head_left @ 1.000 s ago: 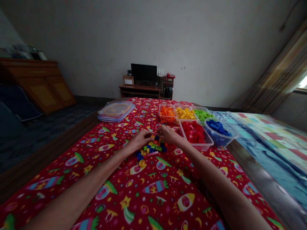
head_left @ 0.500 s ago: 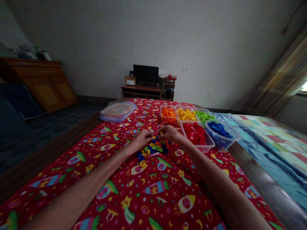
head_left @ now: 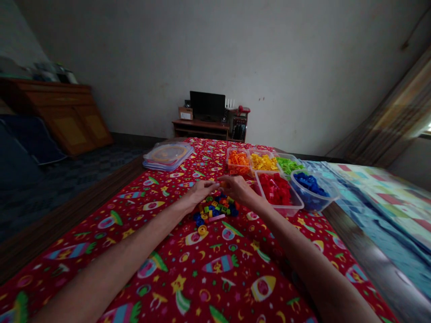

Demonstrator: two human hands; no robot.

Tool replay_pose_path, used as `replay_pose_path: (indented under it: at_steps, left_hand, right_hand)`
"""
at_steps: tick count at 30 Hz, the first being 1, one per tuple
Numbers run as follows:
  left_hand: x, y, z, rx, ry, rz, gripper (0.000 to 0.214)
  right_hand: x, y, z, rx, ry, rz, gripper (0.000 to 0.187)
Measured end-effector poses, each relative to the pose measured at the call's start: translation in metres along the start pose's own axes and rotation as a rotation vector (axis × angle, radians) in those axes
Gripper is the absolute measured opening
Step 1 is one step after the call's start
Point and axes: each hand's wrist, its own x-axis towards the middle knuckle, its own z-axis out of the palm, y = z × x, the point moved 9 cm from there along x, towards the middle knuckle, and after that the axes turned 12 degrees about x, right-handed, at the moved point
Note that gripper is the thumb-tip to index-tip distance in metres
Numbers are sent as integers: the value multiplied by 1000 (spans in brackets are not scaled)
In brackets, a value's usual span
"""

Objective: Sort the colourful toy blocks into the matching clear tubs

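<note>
A small pile of mixed coloured bricks (head_left: pixel 217 207) lies on the red rocket-print cloth (head_left: pixel 215 273). My left hand (head_left: pixel 201 191) rests at the pile's far left edge, fingers curled and meeting the fingertips of my right hand (head_left: pixel 237 187) above the pile. The fingers of both hands pinch together; what they hold is too small to make out. A yellow round piece (head_left: pixel 202 230) lies alone just in front of the pile.
Clear tubs stand to the right: orange (head_left: pixel 238 161), yellow (head_left: pixel 262 162), green (head_left: pixel 288 164), red (head_left: pixel 276 188) and a round blue one (head_left: pixel 311 185). Stacked lids (head_left: pixel 167 155) lie at the far left. A patchwork cloth (head_left: pixel 377 197) lies to the right. A desk with a monitor (head_left: pixel 207 106) stands by the wall.
Both hands have lifted slightly off the pile and drawn their fingertips together above its far edge. The view has shifted a little to the left.
</note>
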Motion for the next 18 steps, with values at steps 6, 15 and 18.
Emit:
replay_pose_path:
  at_steps: [6, 15, 18]
  left_hand:
    - [5, -1, -8, 4, 100, -14, 47]
    - [8, -4, -28, 605, 208, 212, 33]
    - [7, -7, -27, 663, 195, 219, 33]
  right_hand:
    - [0, 15, -17, -15, 156, 92, 16]
    - [-6, 67, -6, 993, 362, 572, 13]
    - [-9, 62, -5, 1186, 393, 604, 12]
